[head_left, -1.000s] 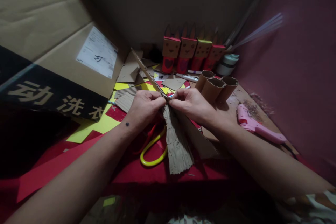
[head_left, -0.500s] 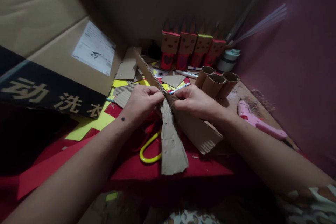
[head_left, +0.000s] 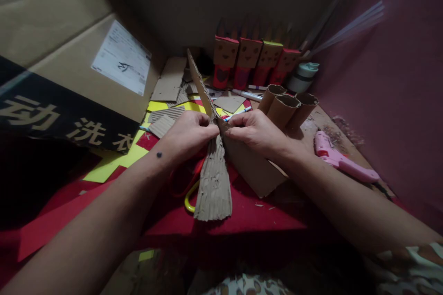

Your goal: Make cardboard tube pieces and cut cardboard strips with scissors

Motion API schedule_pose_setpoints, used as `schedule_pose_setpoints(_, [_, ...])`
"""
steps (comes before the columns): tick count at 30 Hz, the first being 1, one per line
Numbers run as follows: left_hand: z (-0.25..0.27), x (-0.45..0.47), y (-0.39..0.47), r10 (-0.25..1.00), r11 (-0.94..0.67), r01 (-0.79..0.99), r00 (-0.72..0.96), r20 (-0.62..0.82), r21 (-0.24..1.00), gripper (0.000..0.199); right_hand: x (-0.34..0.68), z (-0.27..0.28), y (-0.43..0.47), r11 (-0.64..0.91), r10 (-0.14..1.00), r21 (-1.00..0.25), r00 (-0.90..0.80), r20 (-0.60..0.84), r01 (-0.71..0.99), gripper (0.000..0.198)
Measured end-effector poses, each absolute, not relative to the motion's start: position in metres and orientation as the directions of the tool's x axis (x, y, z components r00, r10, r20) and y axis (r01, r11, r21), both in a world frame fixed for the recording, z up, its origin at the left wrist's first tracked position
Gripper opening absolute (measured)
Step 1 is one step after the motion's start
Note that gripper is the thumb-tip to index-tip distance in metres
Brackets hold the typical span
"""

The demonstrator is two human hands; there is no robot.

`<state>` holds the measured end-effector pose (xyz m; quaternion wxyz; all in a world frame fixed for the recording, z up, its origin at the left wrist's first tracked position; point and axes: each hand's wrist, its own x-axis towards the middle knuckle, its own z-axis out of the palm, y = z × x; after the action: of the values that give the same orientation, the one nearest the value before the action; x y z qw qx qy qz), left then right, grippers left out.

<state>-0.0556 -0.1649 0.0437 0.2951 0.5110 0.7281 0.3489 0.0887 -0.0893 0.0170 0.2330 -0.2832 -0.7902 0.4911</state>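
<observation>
A piece of corrugated cardboard [head_left: 252, 161] is held up over the red table between both hands. A torn strip [head_left: 216, 179] with exposed ridges hangs from it toward me, its lower end fanned out. My left hand [head_left: 194, 129] is closed, thumb and fingers pinching the cardboard near the tear. My right hand [head_left: 254, 131] grips the sheet just to the right, fingers closed on its edge. The two hands are close together but apart. Beneath the strip, partly hidden, lie scissors with red and yellow handles [head_left: 188, 200].
A large cardboard box [head_left: 79, 69] stands at the left. Several cardboard tubes [head_left: 282, 108], a pink glue gun [head_left: 342, 159] and a lidded jar [head_left: 304, 77] are on the right. Behind are several face-decorated figures [head_left: 224, 55], markers [head_left: 247, 95] and cardboard scraps [head_left: 169, 78].
The torn strip's lower end has swung left, covering more of the yellow handle. The sheet's far end has tilted up and right. Both hands keep hold, almost in the same place.
</observation>
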Motion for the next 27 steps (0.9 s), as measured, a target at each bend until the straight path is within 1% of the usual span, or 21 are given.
schedule_pose_setpoints(5, [0.041, -0.062, -0.165, 0.967, 0.187, 0.53, -0.25, -0.059, 0.827, 0.018, 0.088, 0.012, -0.087, 0.253, 0.673, -0.945, -0.739, 0.016, 0.209, 0.011])
schedule_pose_setpoints(9, [0.033, -0.072, -0.162, 0.979, 0.156, 0.512, -0.195, -0.062, 0.845, 0.014, 0.088, 0.011, -0.086, 0.15, 0.657, -0.972, -0.753, -0.038, 0.18, 0.008])
schedule_pose_setpoints(14, [0.033, -0.074, -0.162, 0.984, 0.137, 0.539, -0.17, -0.052, 0.831, 0.015, 0.088, 0.012, -0.088, 0.136, 0.665, -0.977, -0.746, -0.031, 0.162, 0.006])
schedule_pose_setpoints(18, [0.042, -0.066, -0.165, 0.987, 0.139, 0.587, -0.15, -0.061, 0.798, 0.022, 0.088, 0.012, -0.087, 0.127, 0.692, -0.979, -0.721, -0.029, 0.161, 0.006])
schedule_pose_setpoints(20, [0.045, -0.062, -0.166, 0.985, 0.153, 0.599, -0.16, -0.07, 0.786, 0.023, 0.088, 0.011, -0.087, 0.1, 0.701, -0.981, -0.711, -0.047, 0.164, 0.005])
schedule_pose_setpoints(23, [0.047, -0.059, -0.167, 0.969, 0.22, 0.59, -0.226, -0.103, 0.777, 0.024, 0.088, 0.012, -0.088, 0.034, 0.682, -0.99, -0.728, -0.075, 0.135, 0.003])
schedule_pose_setpoints(27, [0.044, -0.06, -0.167, 0.951, 0.289, 0.51, -0.25, -0.182, 0.81, 0.015, 0.087, 0.013, -0.089, -0.049, 0.665, -0.995, -0.74, -0.102, 0.092, 0.007])
